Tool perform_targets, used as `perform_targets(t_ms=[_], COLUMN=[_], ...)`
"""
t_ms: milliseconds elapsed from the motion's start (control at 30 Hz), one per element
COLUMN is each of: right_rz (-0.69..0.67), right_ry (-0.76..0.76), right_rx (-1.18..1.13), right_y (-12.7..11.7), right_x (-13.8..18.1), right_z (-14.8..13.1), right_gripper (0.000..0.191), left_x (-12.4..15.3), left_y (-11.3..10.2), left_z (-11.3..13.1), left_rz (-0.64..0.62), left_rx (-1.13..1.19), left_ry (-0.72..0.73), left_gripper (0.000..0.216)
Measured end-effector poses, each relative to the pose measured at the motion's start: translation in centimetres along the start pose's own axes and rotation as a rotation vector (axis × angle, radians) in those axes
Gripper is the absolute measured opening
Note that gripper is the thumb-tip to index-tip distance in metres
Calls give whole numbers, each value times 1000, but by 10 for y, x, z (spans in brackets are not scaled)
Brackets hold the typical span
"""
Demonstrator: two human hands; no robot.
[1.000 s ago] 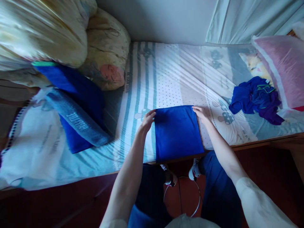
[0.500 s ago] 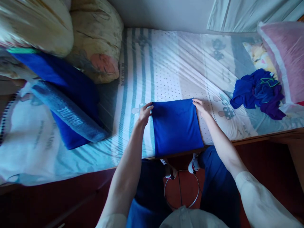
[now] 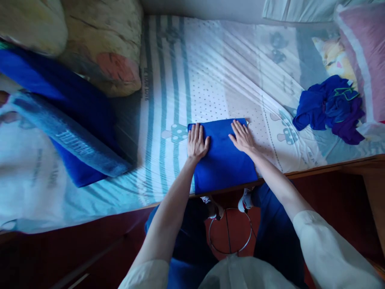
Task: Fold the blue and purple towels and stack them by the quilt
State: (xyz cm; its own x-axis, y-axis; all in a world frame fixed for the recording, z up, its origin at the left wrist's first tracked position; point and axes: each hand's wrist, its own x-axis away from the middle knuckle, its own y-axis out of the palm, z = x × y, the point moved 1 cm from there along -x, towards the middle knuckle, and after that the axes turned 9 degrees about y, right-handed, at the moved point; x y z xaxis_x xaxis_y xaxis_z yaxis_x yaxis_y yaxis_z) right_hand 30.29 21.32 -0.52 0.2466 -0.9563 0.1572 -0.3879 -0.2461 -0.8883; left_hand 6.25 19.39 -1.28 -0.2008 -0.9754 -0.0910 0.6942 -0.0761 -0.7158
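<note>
A folded blue cloth (image 3: 224, 164) lies flat in a near-square at the front edge of the bed, in front of me. My left hand (image 3: 197, 142) rests palm down on its far left corner, fingers stretched out. On the far right corner lies my right hand (image 3: 241, 136), also flat with its fingers spread. Neither hand grips the cloth. Parts of the cloth's far corners are hidden under my fingers.
A crumpled heap of blue and purple cloth (image 3: 331, 106) lies to the right, beside a pink pillow (image 3: 363, 60). At left are a blue folded cloth with lettering (image 3: 75, 138) and large cushions (image 3: 105, 44). The bed's wooden edge (image 3: 303, 172) runs along the front.
Both hands have let go of the cloth's far corners and now press flat on top of it. The view has shifted slightly.
</note>
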Motion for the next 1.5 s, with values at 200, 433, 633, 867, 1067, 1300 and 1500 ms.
perform_targets(t_ms=[200, 433, 633, 867, 1067, 1300, 1500], right_rz=[72, -40, 12, -11, 79, -14, 63], right_ry=[89, -63, 16, 3, 66, -92, 13], right_rx=[24, 10, -53, -23, 59, 48, 25], right_y=[1, 6, 23, 25, 22, 47, 25], right_x=[-6, 12, 24, 62, 85, 131, 157], right_z=[-5, -22, -32, -18, -11, -40, 2], right_gripper=[73, 67, 68, 68, 71, 68, 64], left_x=[-4, 15, 28, 78, 103, 151, 185], left_y=[8, 12, 27, 22, 18, 38, 12], left_z=[10, 16, 39, 37, 36, 54, 31], left_rz=[56, 17, 1, -35, 24, -80, -6], left_rx=[8, 9, -8, -28, -173, -184, -192], left_ry=[-57, -44, -63, -77, -61, 57, -120], left_gripper=[78, 74, 74, 70, 71, 67, 67])
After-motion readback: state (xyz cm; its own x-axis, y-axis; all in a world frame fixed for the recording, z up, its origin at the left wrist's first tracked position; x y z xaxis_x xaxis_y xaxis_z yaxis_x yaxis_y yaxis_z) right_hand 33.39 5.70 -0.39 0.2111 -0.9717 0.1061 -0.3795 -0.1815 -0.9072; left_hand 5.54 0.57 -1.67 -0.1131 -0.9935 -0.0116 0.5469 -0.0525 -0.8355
